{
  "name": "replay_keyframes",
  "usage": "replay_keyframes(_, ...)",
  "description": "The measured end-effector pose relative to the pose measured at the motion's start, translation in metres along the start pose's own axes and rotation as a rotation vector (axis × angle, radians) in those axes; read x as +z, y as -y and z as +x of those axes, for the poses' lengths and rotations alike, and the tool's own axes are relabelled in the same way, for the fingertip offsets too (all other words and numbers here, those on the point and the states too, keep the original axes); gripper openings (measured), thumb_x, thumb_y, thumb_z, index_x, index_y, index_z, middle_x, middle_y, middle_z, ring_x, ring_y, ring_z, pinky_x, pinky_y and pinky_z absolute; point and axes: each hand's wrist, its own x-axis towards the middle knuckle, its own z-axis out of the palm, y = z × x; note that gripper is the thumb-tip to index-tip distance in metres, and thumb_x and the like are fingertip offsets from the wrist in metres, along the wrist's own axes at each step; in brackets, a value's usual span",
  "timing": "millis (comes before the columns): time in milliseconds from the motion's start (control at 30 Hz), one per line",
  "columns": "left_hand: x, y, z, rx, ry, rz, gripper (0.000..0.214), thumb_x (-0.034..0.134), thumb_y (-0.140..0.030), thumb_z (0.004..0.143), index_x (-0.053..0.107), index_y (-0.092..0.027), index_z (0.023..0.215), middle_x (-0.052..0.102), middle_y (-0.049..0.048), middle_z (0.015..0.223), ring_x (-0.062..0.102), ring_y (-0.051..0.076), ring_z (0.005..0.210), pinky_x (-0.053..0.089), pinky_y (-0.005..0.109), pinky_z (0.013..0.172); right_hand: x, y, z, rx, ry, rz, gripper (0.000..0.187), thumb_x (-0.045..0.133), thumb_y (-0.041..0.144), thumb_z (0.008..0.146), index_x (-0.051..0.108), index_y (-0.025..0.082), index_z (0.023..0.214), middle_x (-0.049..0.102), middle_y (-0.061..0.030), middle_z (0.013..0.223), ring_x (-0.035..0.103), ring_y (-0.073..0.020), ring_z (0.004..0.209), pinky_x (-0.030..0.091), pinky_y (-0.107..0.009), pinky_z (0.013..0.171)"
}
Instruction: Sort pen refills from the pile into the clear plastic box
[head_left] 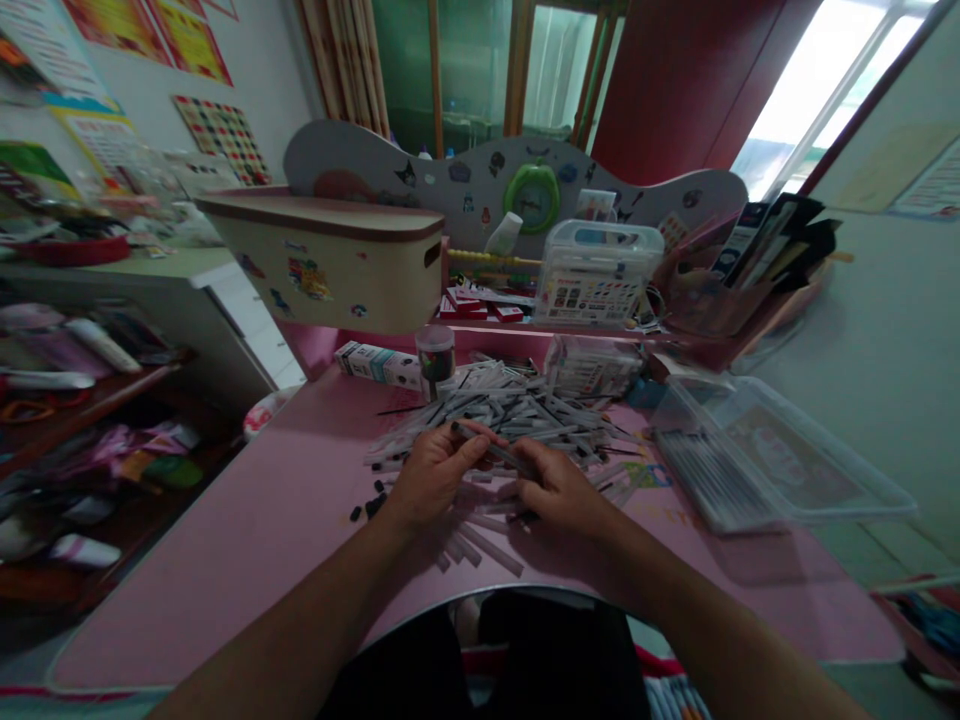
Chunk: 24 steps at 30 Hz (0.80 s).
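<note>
Forearms (315, 580) slanted in from the lower corners of the head view, hands close together near the centre. Left hand (431, 475) was pinched on one end of a grey pen (499, 453), thumb on top; right hand (562, 490) was curled round its other end. The pen sloped down rightward between them. A pile (517, 405) crowded the desk (217, 540) just beyond, with tubes (491, 550) below the hands and black caps (375, 505) to their left. A cup (436, 350) stood behind, upper centre; an open case (847, 475) lay right.
</note>
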Motion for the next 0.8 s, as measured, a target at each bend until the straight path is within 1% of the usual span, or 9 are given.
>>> replay_keyframes(67,0.001,0.001,0.0,0.002,0.011,-0.004,0.023,0.073,-0.04,0.077,0.072,-0.017,0.082,0.074,0.0032,0.08,0.065,0.015,0.068,0.053,0.028,0.068,0.001,0.0,0.001,-0.015,-0.039,-0.119,0.021,0.052,0.008,0.069,0.054,0.019,0.086,0.049,0.0054,0.067,0.044,-0.0107,0.06,0.029,-0.022,0.055)
replay_keyframes(133,0.001,0.002,-0.001,0.003,0.026,-0.001,0.022,0.073,-0.039,0.077,0.072,-0.017,0.083,0.074,0.003,0.079,0.065,0.015,0.069,0.053,0.028,0.069,0.002,0.0,0.001,-0.012,-0.065,-0.174,0.02,0.05,0.007,0.067,0.051,0.019,0.082,0.047,0.0058,0.065,0.043,-0.0104,0.059,0.028,-0.023,0.054)
replay_keyframes(200,0.001,0.003,0.0,0.005,0.031,0.002,0.021,0.073,-0.038,0.078,0.072,-0.017,0.083,0.073,0.0029,0.078,0.065,0.015,0.07,0.053,0.027,0.069,0.003,0.0,0.002,-0.009,-0.061,-0.181,0.019,0.05,0.007,0.067,0.052,0.019,0.082,0.048,0.0052,0.066,0.043,-0.0105,0.06,0.028,-0.022,0.055)
replay_keyframes(400,0.0,0.006,-0.001,0.044,0.074,0.035,0.016,0.07,-0.034,0.081,0.073,-0.019,0.086,0.074,0.0031,0.081,0.066,0.016,0.076,0.052,0.028,0.074,0.002,0.001,0.0,0.011,-0.001,-0.102,0.028,0.051,0.008,0.07,0.06,0.018,0.094,0.059,0.0028,0.078,0.048,-0.0116,0.064,0.033,-0.022,0.057)
replay_keyframes(533,0.001,0.006,-0.003,0.052,0.061,0.075,0.018,0.069,-0.036,0.082,0.073,-0.019,0.086,0.073,0.0034,0.081,0.065,0.016,0.076,0.053,0.028,0.073,-0.004,0.005,0.001,-0.011,0.028,-0.058,0.013,0.049,0.015,0.081,0.056,0.019,0.092,0.057,0.0018,0.081,0.051,-0.0137,0.071,0.037,-0.024,0.064)
replay_keyframes(600,0.001,0.006,-0.005,0.022,0.036,0.082,0.023,0.069,-0.04,0.082,0.073,-0.019,0.089,0.073,0.0044,0.085,0.064,0.016,0.075,0.054,0.029,0.07,-0.01,0.01,0.002,-0.037,0.052,-0.118,0.008,0.046,0.019,0.087,0.054,0.019,0.09,0.055,0.001,0.08,0.052,-0.0146,0.074,0.038,-0.026,0.067)
replay_keyframes(700,0.001,0.006,-0.005,-0.024,0.001,0.046,0.035,0.071,-0.046,0.079,0.069,-0.022,0.105,0.072,0.0063,0.101,0.064,0.017,0.078,0.056,0.029,0.062,-0.026,0.023,0.001,-0.086,0.063,-0.288,0.009,0.048,0.019,0.089,0.056,0.018,0.086,0.054,-0.0014,0.083,0.052,-0.0162,0.08,0.039,-0.029,0.074)
replay_keyframes(767,0.0,0.006,-0.004,-0.002,-0.016,0.021,0.042,0.071,-0.046,0.079,0.065,-0.023,0.113,0.07,0.0076,0.109,0.065,0.018,0.082,0.056,0.029,0.063,-0.044,0.034,-0.005,-0.118,-0.008,-0.39,0.011,0.051,0.019,0.088,0.061,0.017,0.084,0.054,-0.004,0.089,0.053,-0.0176,0.086,0.04,-0.031,0.079)
replay_keyframes(800,0.0,0.006,-0.003,0.02,-0.022,0.014,0.044,0.072,-0.045,0.078,0.064,-0.022,0.114,0.07,0.0082,0.109,0.065,0.019,0.084,0.056,0.029,0.065,-0.055,0.04,-0.011,-0.131,-0.074,-0.424,0.013,0.052,0.02,0.089,0.064,0.018,0.086,0.054,-0.0049,0.092,0.053,-0.018,0.088,0.041,-0.032,0.081)
